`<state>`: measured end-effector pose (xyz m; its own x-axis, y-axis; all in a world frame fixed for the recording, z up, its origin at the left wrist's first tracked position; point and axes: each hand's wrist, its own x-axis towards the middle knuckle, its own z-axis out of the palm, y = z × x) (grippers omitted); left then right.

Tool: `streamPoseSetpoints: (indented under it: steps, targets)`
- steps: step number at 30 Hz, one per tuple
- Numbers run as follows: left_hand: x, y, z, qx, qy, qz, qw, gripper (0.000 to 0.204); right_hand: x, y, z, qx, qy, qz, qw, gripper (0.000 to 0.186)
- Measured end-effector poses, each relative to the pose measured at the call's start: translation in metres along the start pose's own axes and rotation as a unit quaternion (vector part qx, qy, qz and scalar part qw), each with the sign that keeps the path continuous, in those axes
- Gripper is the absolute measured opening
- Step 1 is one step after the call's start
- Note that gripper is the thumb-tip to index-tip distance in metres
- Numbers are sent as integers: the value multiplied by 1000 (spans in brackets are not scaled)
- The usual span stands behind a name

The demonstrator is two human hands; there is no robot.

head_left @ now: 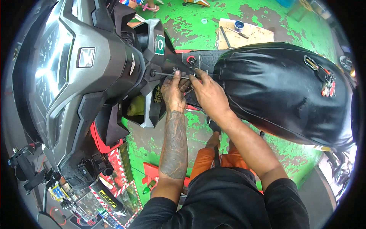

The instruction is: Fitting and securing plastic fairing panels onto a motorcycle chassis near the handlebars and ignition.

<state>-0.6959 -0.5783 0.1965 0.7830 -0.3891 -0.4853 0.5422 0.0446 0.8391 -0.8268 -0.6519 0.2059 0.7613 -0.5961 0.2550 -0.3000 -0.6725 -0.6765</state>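
A thin metal rod is in the middle, between the front of the scooter and the seat. Its left end meets a small dark knob on the scooter's front. The left hand has its fingers closed on the rod, with the thumb on top. The right hand is just beside it, fingers bent in close at the rod's other end; I can't tell how tight they are or what they hold, because that spot is partly hidden. Past the hands, a small red thing and a shiny metal bar are on the black footboard. A green sticker is on the scooter, and a yellow-green cloth is tucked in on the near side. Keys lie on the black seat. Farther off, a wooden board on the chipped green floor carries a blue pot, a screwdriver and a dark bar.
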Motion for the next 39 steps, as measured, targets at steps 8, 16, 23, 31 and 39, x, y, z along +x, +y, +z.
streamPoseSetpoints:
  steps: [8, 16, 23, 31, 39]
  targets:
    - [8, 2, -9, -52, -64, -1, 997, 27, 14, -4, 27, 189, 27, 182, 965, 19]
    - [24, 3, -25, -109, -120, -26, 986, 24, 11, -20, 23, 515, 8, 248, 821, 30]
    - [16, 3, -25, -54, -57, -4, 997, 20, 25, -21, 36, 588, 27, 480, 651, 36]
    - [19, 4, -17, -12, -29, 20, 999, 26, 3, -1, 48, 233, 124, 150, 953, 44]
    - [25, 7, -28, -63, -157, -39, 985, 23, 9, -19, 39, 423, -9, 346, 837, 47]
